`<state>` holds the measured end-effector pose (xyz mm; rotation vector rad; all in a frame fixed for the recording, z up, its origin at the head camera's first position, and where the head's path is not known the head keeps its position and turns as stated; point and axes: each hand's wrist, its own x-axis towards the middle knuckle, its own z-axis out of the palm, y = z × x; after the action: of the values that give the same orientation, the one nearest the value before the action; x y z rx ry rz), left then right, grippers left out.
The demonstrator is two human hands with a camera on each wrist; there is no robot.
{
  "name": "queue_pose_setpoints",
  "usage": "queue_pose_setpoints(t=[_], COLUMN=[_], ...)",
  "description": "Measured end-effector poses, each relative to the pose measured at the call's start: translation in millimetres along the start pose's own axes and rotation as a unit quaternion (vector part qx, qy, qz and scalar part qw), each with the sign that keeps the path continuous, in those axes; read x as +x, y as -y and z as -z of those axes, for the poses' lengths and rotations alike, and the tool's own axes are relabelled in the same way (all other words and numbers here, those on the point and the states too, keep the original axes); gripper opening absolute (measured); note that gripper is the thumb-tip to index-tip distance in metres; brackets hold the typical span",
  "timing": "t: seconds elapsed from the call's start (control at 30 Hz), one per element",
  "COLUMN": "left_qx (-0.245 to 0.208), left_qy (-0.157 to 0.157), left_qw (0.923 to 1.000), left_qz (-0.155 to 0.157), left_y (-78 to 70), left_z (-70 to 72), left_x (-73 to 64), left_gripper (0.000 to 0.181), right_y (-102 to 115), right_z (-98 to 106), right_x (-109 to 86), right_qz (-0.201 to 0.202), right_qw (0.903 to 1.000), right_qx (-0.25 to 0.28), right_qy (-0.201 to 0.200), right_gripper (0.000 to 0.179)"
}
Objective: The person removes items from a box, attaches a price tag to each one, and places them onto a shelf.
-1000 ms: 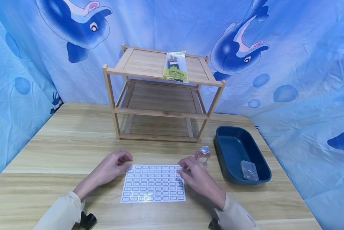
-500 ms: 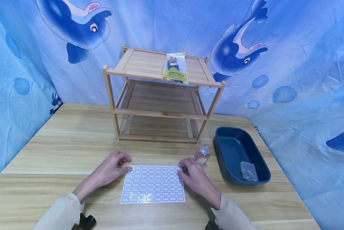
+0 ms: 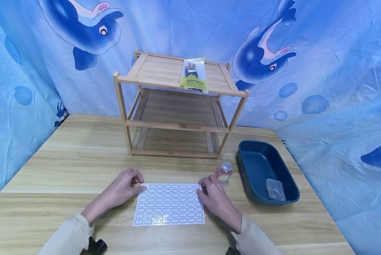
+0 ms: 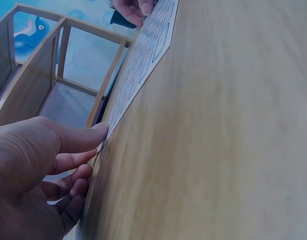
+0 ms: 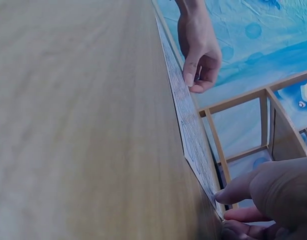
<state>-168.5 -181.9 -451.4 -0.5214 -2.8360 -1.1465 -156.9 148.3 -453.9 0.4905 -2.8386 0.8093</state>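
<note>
A white sheet of labels (image 3: 169,205), printed with rows of small blue-outlined boxes, lies flat on the table. My left hand (image 3: 124,187) pinches its far left corner, thumb on top; the left wrist view shows the thumb (image 4: 83,138) and index finger meeting at that corner. At the far right corner, my right hand (image 3: 218,199) holds the sheet between thumb and index finger, with the thumb (image 5: 238,191) on its face in the right wrist view. Just beyond the right hand stands a small pink glass bottle (image 3: 224,173) with a clear faceted cap.
A three-tier wooden shelf (image 3: 177,125) stands at the back, a packet of artist brushes (image 3: 194,76) on its top board. To the right is a dark blue basin (image 3: 257,159) with a small clear plastic box (image 3: 275,189) inside. A blue dolphin-print curtain (image 3: 190,28) surrounds the table.
My left thumb has come down onto the sheet's corner, the fingers sinking slightly. My right forearm has shifted a little leftward. The sheet lies almost where it was.
</note>
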Motion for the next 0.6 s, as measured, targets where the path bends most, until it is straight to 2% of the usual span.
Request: queue_pose_setpoints(t=[0.37, 0.6], left_qx=[-0.003, -0.063], left_qy=[0.005, 0.034], left_qw=[1.0000, 0.9973], left_qz=[-0.004, -0.011], left_y=[-0.7, -0.5], left_z=[-0.9, -0.1], left_x=[0.2, 1.4], left_gripper=[0.020, 0.017], right_y=[2.1, 3.3], right_z=[-0.9, -0.7], right_x=[0.0, 0.0], right_qz=[-0.002, 0.019], right_qw=[0.9998, 0.9983], right_qx=[0.021, 0.055], right_qy=[0.001, -0.005], right_gripper=[0.023, 0.024])
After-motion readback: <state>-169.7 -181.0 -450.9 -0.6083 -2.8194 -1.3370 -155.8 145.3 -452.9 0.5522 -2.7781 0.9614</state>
